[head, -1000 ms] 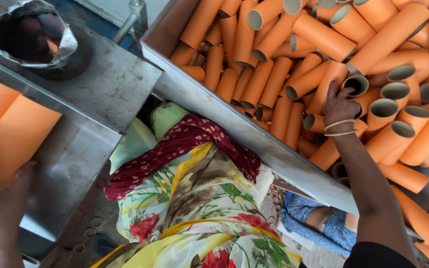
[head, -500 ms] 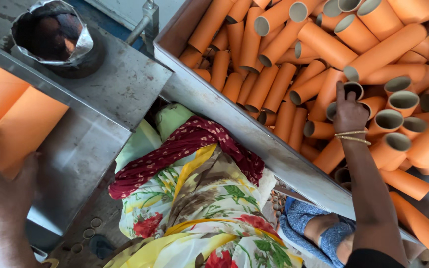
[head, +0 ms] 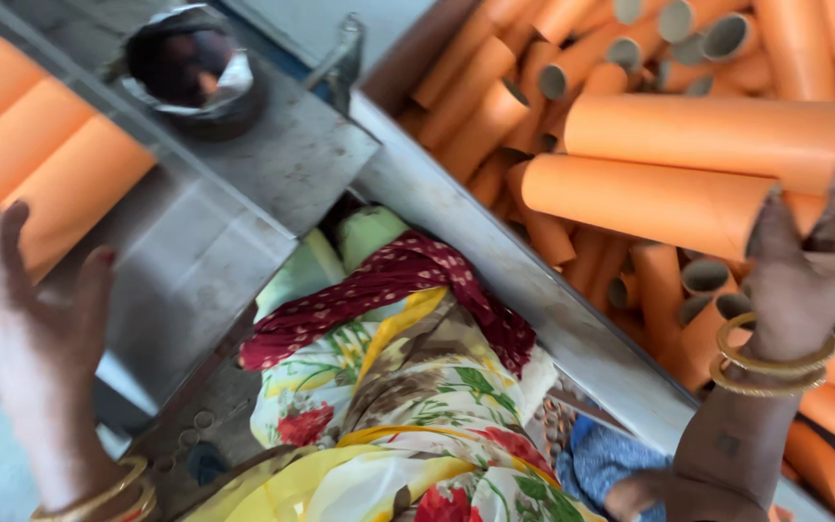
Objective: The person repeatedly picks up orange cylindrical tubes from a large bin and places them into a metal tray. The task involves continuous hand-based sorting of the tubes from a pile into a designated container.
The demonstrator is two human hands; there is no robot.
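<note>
Grey metal bench [head: 244, 242] occupies the left, with a metal bin [head: 495, 232] of orange tubes to the right. Right hand [head: 814, 261] is clenched around two orange tubes [head: 669, 164], lifted just above the heap. Left hand [head: 31, 319] is released, fingers spread, hovering over the bench beside orange rolls [head: 41, 145]. Foil-lined cup [head: 190, 68] sits beyond it.

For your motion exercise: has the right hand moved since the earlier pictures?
Yes. The right hand has risen out of the bin, lifting two orange tubes above the pile.
</note>
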